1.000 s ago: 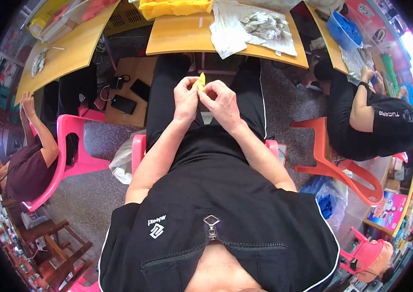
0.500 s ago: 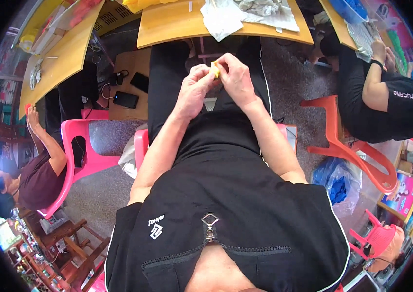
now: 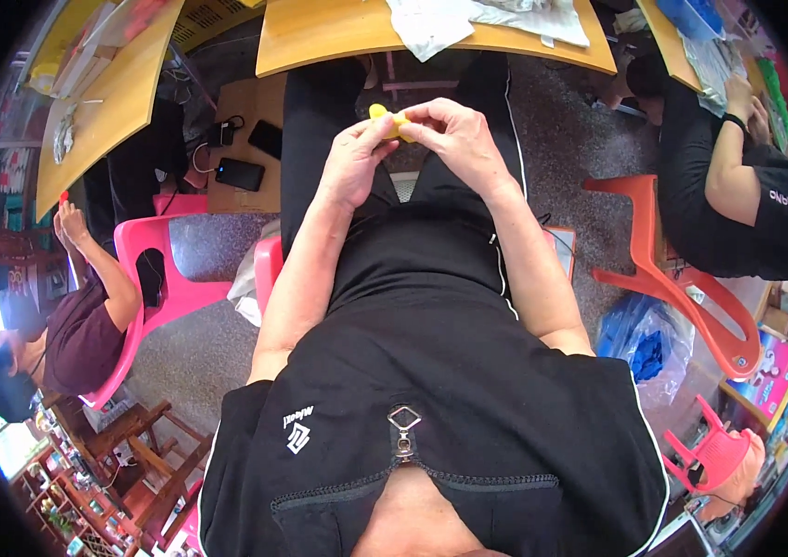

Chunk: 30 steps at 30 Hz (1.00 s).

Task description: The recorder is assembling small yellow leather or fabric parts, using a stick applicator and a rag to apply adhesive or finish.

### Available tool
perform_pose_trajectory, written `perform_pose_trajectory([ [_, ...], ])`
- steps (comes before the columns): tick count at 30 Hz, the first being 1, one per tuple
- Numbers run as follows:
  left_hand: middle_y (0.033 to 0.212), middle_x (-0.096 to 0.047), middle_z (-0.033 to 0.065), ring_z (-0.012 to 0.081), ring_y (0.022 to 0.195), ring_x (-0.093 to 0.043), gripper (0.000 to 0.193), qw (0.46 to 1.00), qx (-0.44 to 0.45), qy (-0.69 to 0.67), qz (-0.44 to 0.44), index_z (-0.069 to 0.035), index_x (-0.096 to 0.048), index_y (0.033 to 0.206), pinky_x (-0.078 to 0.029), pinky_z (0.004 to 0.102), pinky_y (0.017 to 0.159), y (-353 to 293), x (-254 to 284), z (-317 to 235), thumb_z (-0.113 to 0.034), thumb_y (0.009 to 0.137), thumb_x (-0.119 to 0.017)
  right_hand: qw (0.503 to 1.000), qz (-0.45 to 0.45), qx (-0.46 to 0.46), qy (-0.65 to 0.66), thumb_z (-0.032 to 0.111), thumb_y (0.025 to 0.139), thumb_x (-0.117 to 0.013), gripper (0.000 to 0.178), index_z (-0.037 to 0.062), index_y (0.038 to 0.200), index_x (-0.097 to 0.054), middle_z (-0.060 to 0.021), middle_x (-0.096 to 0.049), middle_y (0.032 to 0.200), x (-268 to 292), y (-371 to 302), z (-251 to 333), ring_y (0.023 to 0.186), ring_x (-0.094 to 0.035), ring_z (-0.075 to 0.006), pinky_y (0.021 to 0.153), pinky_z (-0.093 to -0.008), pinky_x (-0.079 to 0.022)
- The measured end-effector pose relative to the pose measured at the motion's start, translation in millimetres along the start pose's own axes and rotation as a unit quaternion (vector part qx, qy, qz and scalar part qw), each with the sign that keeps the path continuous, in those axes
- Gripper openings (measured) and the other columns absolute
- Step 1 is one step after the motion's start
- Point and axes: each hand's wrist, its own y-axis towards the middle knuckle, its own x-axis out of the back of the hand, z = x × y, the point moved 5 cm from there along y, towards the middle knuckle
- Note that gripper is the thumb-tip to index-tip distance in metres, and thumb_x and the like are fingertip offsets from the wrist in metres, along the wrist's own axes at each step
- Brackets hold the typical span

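A small yellow piece (image 3: pixel 378 111), with a rounded end poking up, is pinched between my two hands above my lap. It is too small and too covered by fingers to tell its kind. My left hand (image 3: pixel 355 160) grips it from the left, thumb and forefinger pressed together. From the right, the fingertips of my right hand (image 3: pixel 457 139) close on its other side. Just beyond my hands is the near edge of a wooden table (image 3: pixel 338 48). White cloth (image 3: pixel 429 26) lies there and hangs a little over that edge.
Co-workers sit on a pink chair (image 3: pixel 167 269) at left and an orange chair (image 3: pixel 640 241) at right. Phones (image 3: pixel 240 174) lie on a brown board at left. A clear bag with blue pieces (image 3: pixel 646 353) stands on the floor at right.
The yellow piece now shows more, its rounded end rising above my left fingers. My hands have turned slightly around it. The view has shifted a little, and the person at left has moved their hands.
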Motion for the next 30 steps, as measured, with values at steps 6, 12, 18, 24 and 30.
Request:
perform_pose_trajectory([
  [6, 0.087, -0.065, 0.0034, 0.0065, 0.075, -0.058, 0.019, 0.987, -0.092, 0.13, -0.012, 0.0, -0.064, 0.097, -0.047, 0.0229, 0.073, -3.8, -7.5, -9.1, -0.006, 0.08, -0.069, 0.998, -0.06, -0.005, -0.023, 0.015, 0.08, -0.068, 0.016, 0.0, 0.087, -0.068, -0.0051, -0.066, 0.071, -1.6, 0.0, 0.3, 0.065, -0.059, -0.0066, 0.059, -0.0214, -0.047],
  [12, 0.074, -0.053, 0.0072, 0.0196, 0.062, -0.052, 0.014, 0.755, -0.362, 0.525, -0.152, -0.004, -0.059, 0.082, -0.044, 0.0285, 0.059, -8.6, -10.3, -33.8, 0.002, 0.071, -0.064, 0.963, -0.028, -0.111, 0.243, 0.015, 0.082, -0.068, 0.015, 0.0008, 0.086, -0.067, -0.0015, -0.062, 0.071, -18.7, 1.6, -22.5, 0.059, -0.052, -0.0045, 0.053, -0.0194, -0.04],
  [18, 0.089, -0.05, 0.007, 0.0248, 0.093, -0.047, 0.023, 0.697, -0.397, 0.566, -0.187, -0.009, -0.059, 0.088, -0.037, 0.0369, 0.084, -12.8, -3.4, -42.6, -0.001, 0.067, -0.064, 0.869, 0.01, -0.237, 0.434, 0.014, 0.083, -0.067, 0.01, 0.0051, 0.085, -0.061, 0.0019, -0.057, 0.07, -34.9, -3.4, -39.0, 0.055, -0.048, -0.0045, 0.051, -0.0176, -0.039],
  [24, 0.105, -0.042, 0.012, 0.0272, 0.104, -0.039, 0.047, 0.62, -0.462, 0.587, -0.24, -0.012, -0.057, 0.102, -0.028, 0.0391, 0.091, -41.2, -38.2, -49.5, -0.024, 0.062, -0.077, 0.818, -0.075, -0.265, 0.505, 0.016, 0.083, -0.067, 0.012, 0.0069, 0.088, -0.061, 0.0021, -0.058, 0.074, -35.9, -8.5, -46.5, 0.061, -0.049, -0.0055, 0.053, -0.0195, -0.041],
  [30, 0.113, -0.044, 0.0072, 0.0257, 0.11, -0.038, 0.023, 0.579, -0.442, 0.65, -0.216, -0.017, -0.067, 0.091, -0.026, 0.0395, 0.092, -33.8, -30.8, -48.8, -0.023, 0.07, -0.074, 0.816, -0.053, -0.29, 0.497, 0.017, 0.081, -0.068, 0.011, 0.0102, 0.087, -0.062, 0.0034, -0.058, 0.074, -41.5, -12.7, -46.6, 0.062, -0.05, -0.0054, 0.054, -0.0194, -0.038],
])
